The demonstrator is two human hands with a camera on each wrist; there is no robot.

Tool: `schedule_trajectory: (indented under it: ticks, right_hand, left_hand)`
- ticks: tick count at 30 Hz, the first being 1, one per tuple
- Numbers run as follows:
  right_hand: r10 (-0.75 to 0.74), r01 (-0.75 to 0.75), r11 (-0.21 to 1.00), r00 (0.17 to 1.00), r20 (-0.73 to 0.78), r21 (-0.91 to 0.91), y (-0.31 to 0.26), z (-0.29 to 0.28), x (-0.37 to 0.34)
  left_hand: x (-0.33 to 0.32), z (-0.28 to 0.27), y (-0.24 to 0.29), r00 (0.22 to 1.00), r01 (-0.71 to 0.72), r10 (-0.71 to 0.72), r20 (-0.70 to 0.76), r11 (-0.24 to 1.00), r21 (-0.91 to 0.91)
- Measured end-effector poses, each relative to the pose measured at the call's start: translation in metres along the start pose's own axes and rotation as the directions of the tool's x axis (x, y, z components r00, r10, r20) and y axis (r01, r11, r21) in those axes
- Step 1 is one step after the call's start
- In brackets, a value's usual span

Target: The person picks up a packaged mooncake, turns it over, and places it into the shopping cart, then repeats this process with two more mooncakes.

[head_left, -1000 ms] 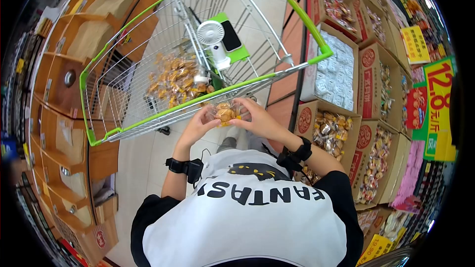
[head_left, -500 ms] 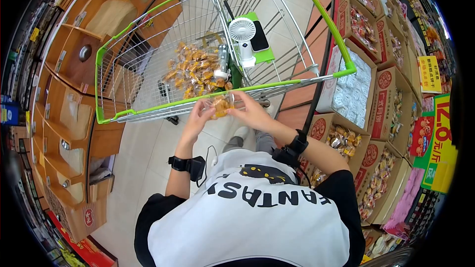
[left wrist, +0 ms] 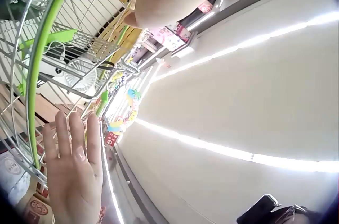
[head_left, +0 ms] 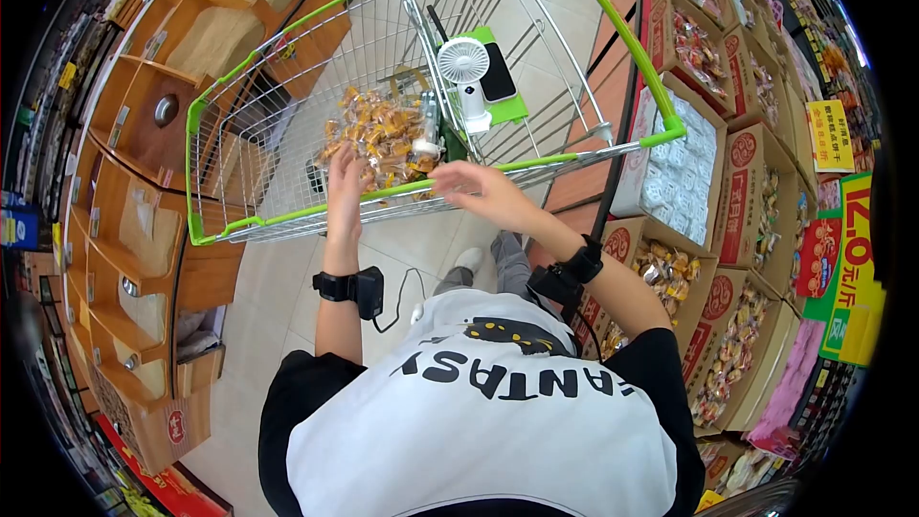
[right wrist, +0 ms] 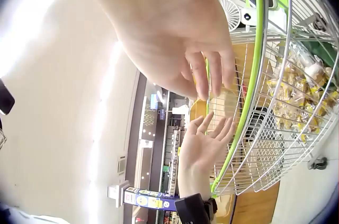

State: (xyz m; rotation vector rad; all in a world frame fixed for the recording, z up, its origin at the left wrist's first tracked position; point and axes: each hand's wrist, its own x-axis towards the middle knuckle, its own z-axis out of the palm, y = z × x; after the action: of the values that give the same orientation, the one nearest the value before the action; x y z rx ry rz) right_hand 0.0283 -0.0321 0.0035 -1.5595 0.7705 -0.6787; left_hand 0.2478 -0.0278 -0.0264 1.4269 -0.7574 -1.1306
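Both hands are raised at the near green rim of a shopping cart (head_left: 335, 208), holding nothing. The left hand (head_left: 346, 193) has its fingers extended upward; the right hand (head_left: 483, 193) points leftward with loosely bent fingers, a gap between the two. Inside the cart, just beyond them, lies a pile of clear-wrapped golden packets (head_left: 378, 129). In the right wrist view the right hand (right wrist: 175, 39) hangs above the left hand (right wrist: 204, 152), palms empty. A white fan (head_left: 466, 72) and a dark phone (head_left: 498, 75) sit on the cart's green child-seat panel.
Wooden display shelving (head_left: 144, 220) stands on the left. To the right are cardboard boxes of wrapped snacks (head_left: 732, 354) and a bin of white packets (head_left: 678, 168). Yellow price signs (head_left: 829, 136) stand beyond them.
The clear-wrapped golden piece pinched between both hands is no longer in them. The hands have come apart, and the left hand's fingers have straightened over the cart rim.
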Motion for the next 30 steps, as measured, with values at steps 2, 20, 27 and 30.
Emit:
schedule_trajectory:
  ticks: [2, 20, 27, 30]
  right_hand:
    - [0.045, -0.047, 0.998, 0.998, 0.036, 0.043, 0.005, -0.001, -0.014]
    - [0.092, -0.123, 0.988, 0.956, -0.279, -0.095, 0.003, -0.026, -0.125]
    - [0.087, -0.155, 0.981, 0.89, -0.449, -0.118, -0.007, -0.038, -0.169]
    - [0.132, -0.198, 0.977, 0.847, -0.516, -0.075, -0.004, -0.041, -0.189]
  left_hand:
    - [-0.003, 0.001, -0.012, 0.999, -0.019, 0.018, 0.042, 1.0, 0.024]
    - [-0.057, 0.108, -0.014, 0.707, 0.052, 0.008, 0.707, 0.997, -0.063]
    - [-0.078, 0.159, -0.018, 0.485, 0.072, -0.05, 0.873, 0.997, 0.017]
    - [-0.085, 0.177, -0.025, 0.409, 0.091, -0.083, 0.909, 0.995, 0.05]
